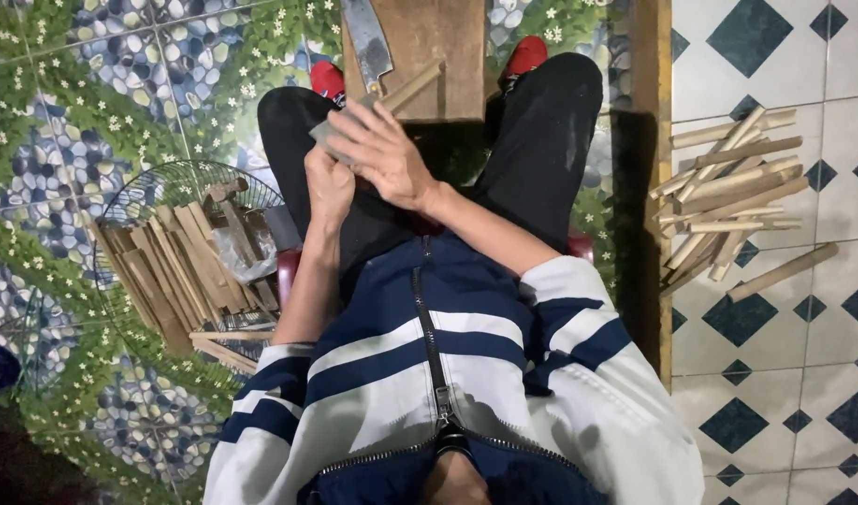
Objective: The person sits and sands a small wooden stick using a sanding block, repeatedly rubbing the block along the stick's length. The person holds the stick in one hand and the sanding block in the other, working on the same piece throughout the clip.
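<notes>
A small grey piece (pixel 328 133) is held in both the left hand (pixel 328 182) and right hand (pixel 382 150), and fingers could be nicked by the cleaver blade (pixel 368 42) lying just beside them.

I have one head-worn view, looking steeply down past the jacket (pixel 448 374) onto lap and floor (pixel 775 56), close in; it seems tilted slightly forward toward the feet.

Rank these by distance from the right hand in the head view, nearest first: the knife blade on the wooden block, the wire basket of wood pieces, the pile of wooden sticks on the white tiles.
From the right hand:
1. Knife blade, just ahead on the wooden block.
2. Wire basket of wood pieces, to the person's left.
3. Pile of wooden sticks, far right on the white tiles.
</notes>
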